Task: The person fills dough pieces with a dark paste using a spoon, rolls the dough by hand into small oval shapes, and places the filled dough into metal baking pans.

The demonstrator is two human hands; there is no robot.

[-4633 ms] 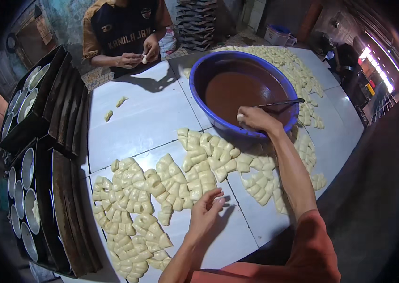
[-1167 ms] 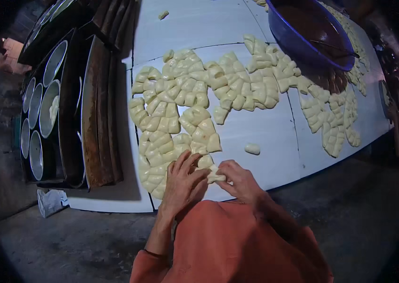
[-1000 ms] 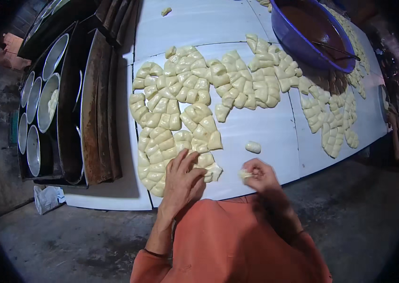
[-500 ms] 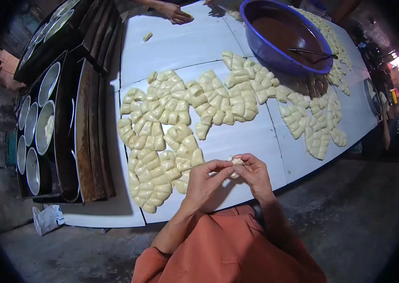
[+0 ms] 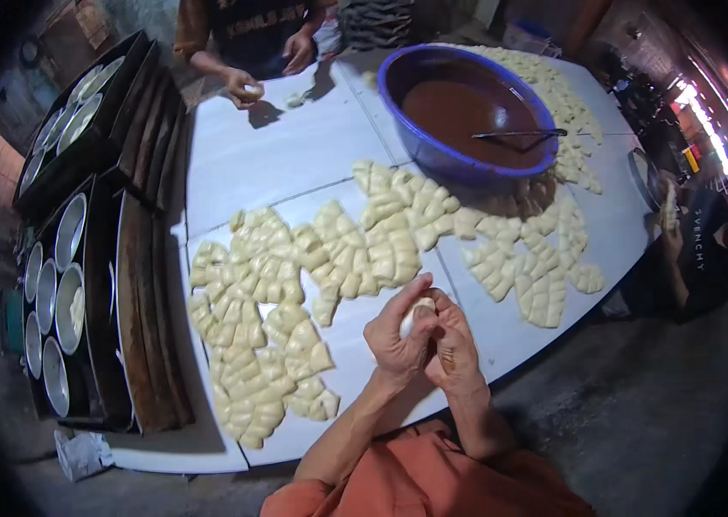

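Observation:
My left hand (image 5: 395, 343) and my right hand (image 5: 454, 345) meet above the white table (image 5: 502, 345), both closed around a small pale, smooth dough piece (image 5: 420, 307). My right palm shows brown smears. Left of and beyond my hands lie broad patches of portioned dough pieces (image 5: 256, 396), with further patches (image 5: 536, 284) to the right. A blue plastic tub (image 5: 407, 129) of brown liquid stands at the back right, with a long dark utensil (image 5: 510, 134) resting across it.
Stacked dark racks (image 5: 149, 293) with round metal pans (image 5: 69, 323) line the left edge. Across the table, a co-worker's hand (image 5: 235, 86) holds a dough piece, their other hand (image 5: 299, 52) nearby. At the right, another person (image 5: 700, 241) holds something pale beside a dark round pan (image 5: 644, 181).
My right hand was over the tub earlier, later pulling at dough. Since half a second ago, both my hands have closed further round the small piece. The view has tilted up, showing more of both co-workers.

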